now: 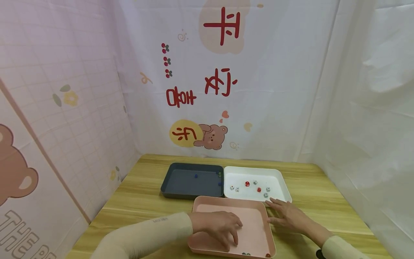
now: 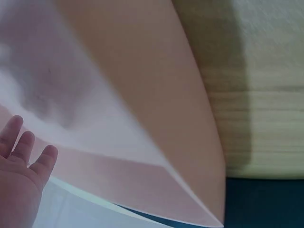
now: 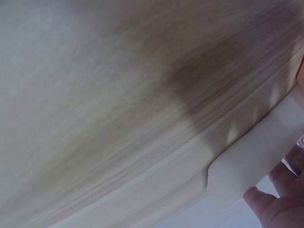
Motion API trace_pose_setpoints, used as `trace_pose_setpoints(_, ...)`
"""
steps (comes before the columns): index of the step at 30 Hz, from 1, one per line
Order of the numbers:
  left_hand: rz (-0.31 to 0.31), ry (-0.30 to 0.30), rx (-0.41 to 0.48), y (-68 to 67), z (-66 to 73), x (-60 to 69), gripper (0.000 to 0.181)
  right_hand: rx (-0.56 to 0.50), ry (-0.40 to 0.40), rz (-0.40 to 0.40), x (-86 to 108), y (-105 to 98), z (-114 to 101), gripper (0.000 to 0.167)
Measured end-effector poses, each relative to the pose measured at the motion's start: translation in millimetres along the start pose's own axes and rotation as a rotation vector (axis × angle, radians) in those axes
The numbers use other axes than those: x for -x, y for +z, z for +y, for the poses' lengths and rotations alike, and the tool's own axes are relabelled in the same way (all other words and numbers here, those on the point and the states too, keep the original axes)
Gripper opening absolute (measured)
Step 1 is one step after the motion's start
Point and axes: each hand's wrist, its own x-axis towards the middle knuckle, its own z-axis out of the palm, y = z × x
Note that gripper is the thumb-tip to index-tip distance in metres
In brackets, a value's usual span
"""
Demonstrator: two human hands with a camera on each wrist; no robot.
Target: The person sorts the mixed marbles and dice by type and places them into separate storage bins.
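My left hand (image 1: 220, 225) hovers over the pink tray (image 1: 252, 204) with its fingers spread and loosely bent; nothing shows in its grasp. In the left wrist view, its fingers (image 2: 43, 161) are apart and bare. Beyond the pink tray's right side, my right hand (image 1: 289, 216) reaches to the near edge of the white tray (image 1: 286, 185), its thumb by the pink rim. The right wrist view has its fingers (image 3: 259, 199) at the white tray's wall. Small greenish pieces (image 1: 246, 254) and a reddish-brown piece (image 1: 267, 255) lie along the pink tray's near edge.
Red dice (image 1: 259, 189) and several pale dice (image 1: 268, 189) lie in the white tray. Beside it stands a dark tray (image 1: 191, 194) with blue pieces (image 1: 196, 176) and a greenish piece (image 1: 220, 175). Hanging printed cloth (image 1: 265, 72) encloses the wooden table (image 1: 145, 201).
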Motion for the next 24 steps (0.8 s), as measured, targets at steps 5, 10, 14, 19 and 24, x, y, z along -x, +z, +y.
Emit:
trace_pose_setpoints(5,-0.024,0.058,-0.032,8.3,2.7,-6.4,0.022,0.002,-0.009,0.007,-0.2,1.0,-0.2,0.068)
trace_pose_setpoints(10,-0.042,0.083,-0.057,11.2,5.1,-8.9,0.017,0.002,-0.011,0.013,0.1,0.5,-1.2,0.068)
trace_pose_setpoints(14,-0.030,0.116,-0.104,10.2,7.4,-9.3,0.015,0.007,-0.013,0.019,0.2,0.3,-1.6,0.068)
trace_pose_setpoints(19,-0.039,0.092,-0.080,-0.1,10.5,-11.0,0.018,0.028,-0.016,0.021,-0.2,1.3,-0.9,0.067)
trace_pose_setpoints(24,-0.078,0.068,-0.035,-9.9,14.7,-22.1,0.026,0.029,-0.019,0.028,-0.4,2.8,-0.4,0.067)
